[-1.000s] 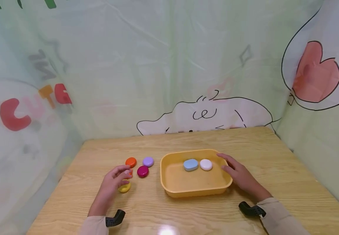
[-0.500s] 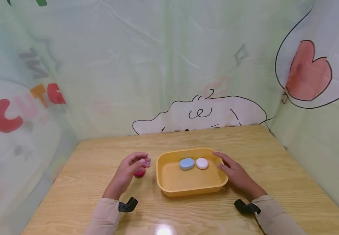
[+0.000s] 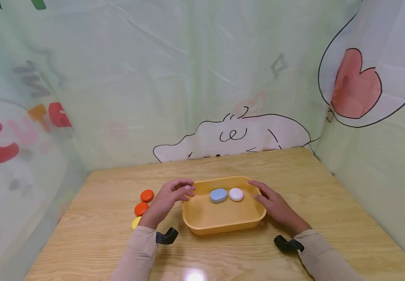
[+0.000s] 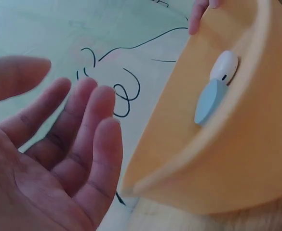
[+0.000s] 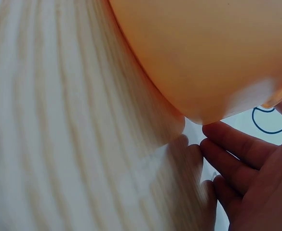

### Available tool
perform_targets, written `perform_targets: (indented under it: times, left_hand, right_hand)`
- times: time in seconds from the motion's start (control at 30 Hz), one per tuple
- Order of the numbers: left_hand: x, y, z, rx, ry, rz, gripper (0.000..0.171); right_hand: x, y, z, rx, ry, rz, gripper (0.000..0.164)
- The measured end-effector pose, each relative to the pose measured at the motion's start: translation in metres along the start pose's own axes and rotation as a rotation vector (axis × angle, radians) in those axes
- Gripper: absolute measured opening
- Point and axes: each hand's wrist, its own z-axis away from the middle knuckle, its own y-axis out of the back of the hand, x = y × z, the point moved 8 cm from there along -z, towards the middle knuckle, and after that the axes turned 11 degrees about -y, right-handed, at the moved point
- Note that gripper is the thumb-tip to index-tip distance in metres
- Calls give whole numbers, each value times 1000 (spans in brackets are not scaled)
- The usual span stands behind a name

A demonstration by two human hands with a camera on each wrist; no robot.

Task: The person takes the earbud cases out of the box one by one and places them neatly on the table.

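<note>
The yellow tray [image 3: 223, 215], on the tabletop [image 3: 230, 257] with a blue piece [image 3: 218, 195] and a white piece [image 3: 236, 194] inside, is best steadied by the right hand [image 3: 274, 205], its relaxed fingers resting at the rim, while the left hand [image 3: 166, 200], empty with fingers loosely apart, should clear the opposite end.

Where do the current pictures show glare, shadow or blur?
Head view: bright glare on the table, bottom edge; left wrist view: the tray looks soft along its near rim; right wrist view: dim, with a dark shadow or reflection beside the right hand.
</note>
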Motion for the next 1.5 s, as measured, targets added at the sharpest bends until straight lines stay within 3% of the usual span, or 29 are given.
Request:
perform_targets:
  times: [0.17, 0.37, 0.6, 0.9, 1.13, 1.33, 1.5]
  left_hand:
    - [1, -5, -12, -15, 48, -34, 38]
    - [2, -25, -30, -121, 55, -31, 36]
    - [-7, -43, -48, -243, 111, -79, 42]
    - [-13, -50, -68, -295, 107, -196, 41]
    - [-16, -73, -80, -443, 91, -223, 42]
    - [-29, -81, -85, -401, 105, -207, 38]
    - [-30, -88, -85, -374, 83, -240, 38]
  right_hand:
    - [0, 0, -1, -1, 1, 7, 48]
    - [0, 4, -2, 1, -9, -1, 48]
    - [-2, 3, 1, -7, -15, -29, 48]
    - [-2, 0, 1, -7, -11, -25, 47]
    - [-1, 3, -1, 7, -1, -21, 47]
    - [4, 0, -1, 0, -29, -24, 48]
    - [3, -1, -1, 6, -27, -16, 48]
